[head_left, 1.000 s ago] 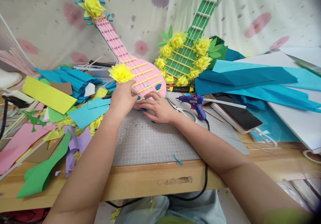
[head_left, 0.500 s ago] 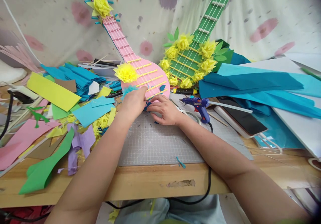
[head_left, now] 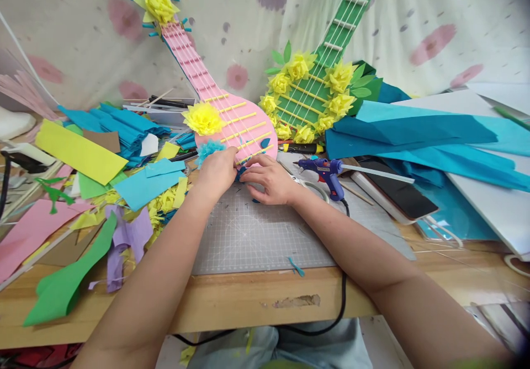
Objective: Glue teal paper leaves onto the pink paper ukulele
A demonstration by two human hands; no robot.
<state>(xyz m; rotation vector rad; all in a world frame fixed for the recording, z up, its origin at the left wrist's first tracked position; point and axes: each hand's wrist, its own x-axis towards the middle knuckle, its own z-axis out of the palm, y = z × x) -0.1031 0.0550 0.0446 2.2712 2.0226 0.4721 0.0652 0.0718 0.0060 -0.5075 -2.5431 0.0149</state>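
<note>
A pink paper pipa (head_left: pixel 246 143) leans against the curtain, with strings, yellow strips and a yellow paper flower (head_left: pixel 203 118) on its body. At its lower edge my left hand (head_left: pixel 218 171) is closed, thumb along the front, the other fingertips hidden. My right hand (head_left: pixel 271 180) is close beside it, fingers bent around a dark blue paper piece (head_left: pixel 240 174) at the pipa's bottom edge. How that piece is fixed is hidden. A light blue paper tuft (head_left: pixel 209 151) sits by my left hand. A blue paper petal (head_left: pixel 265 143) lies on the pink face.
On the right are a blue glue gun (head_left: pixel 325 171), scissors (head_left: pixel 314 188), a phone (head_left: pixel 393 190) and blue paper (head_left: pixel 414 137). A green pipa (head_left: pixel 304 101) stands behind. Paper scraps (head_left: pixel 83 151) crowd the left. A cutting mat (head_left: pixel 260 236) lies beneath my hands.
The whole view has shifted slightly, so everything sits a little further left. Both hands stay at the pipa's lower edge, with only slight finger movement.
</note>
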